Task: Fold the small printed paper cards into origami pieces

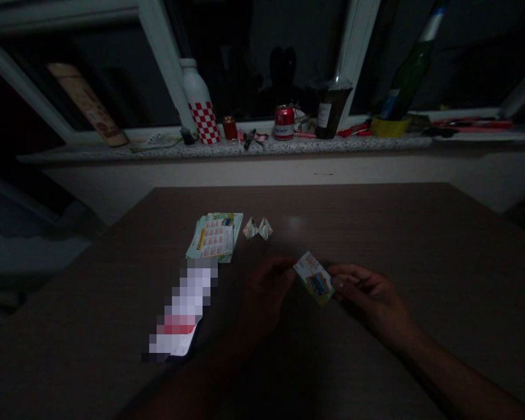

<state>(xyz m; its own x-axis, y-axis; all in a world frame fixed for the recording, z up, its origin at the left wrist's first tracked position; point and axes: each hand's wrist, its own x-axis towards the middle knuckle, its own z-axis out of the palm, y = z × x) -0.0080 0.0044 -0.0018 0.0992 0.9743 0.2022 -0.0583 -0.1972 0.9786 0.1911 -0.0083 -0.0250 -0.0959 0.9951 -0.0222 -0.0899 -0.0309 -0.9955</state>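
Between my hands, above the wooden table, is a small printed piece of paper, white and green with a dark blue picture; it looks folded. My right hand pinches its right edge between thumb and fingers. At the left corner, the thumb and fingertips of my left hand close on the paper; that hand lies in deep shadow. Beyond my left hand stands a small folded paper shape with two points. To its left lies a stack of printed leaflets.
A lit phone, its screen blurred out, lies left of my left hand. Behind the table, a granite windowsill holds a checkered bottle, a red can, a plastic cup and a green bottle.
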